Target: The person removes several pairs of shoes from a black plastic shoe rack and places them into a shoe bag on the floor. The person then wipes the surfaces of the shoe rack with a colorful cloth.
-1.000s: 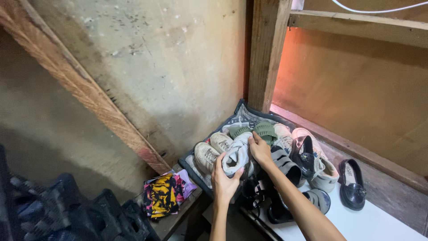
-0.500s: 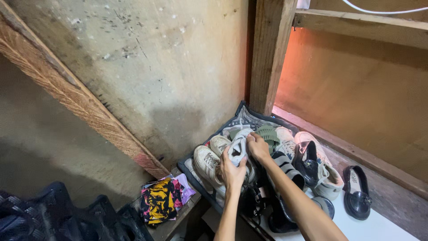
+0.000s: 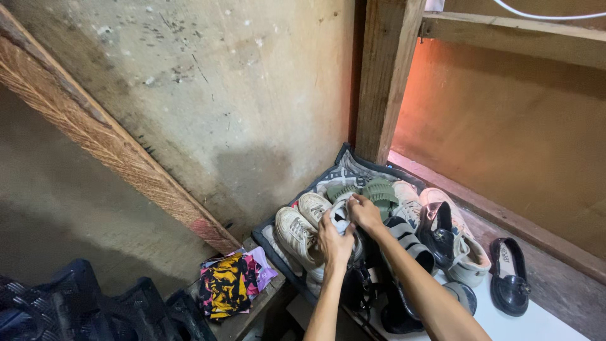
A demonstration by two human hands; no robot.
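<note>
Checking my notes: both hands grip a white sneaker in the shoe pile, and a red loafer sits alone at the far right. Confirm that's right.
Wrong on the colour: the head view shows the lone loafer at far right is black, not red. The left hand and right hand do grip the white sneaker in the shoe pile.

One head-worn camera looks steeply down and forward into a wall corner, from about arm's length. Wooden post (image 3: 386,76) rises at one o'clock, plank wall (image 3: 208,95) fills eleven, shoe pile (image 3: 379,227) sits near centre-bottom (no second view shares anything).
</note>
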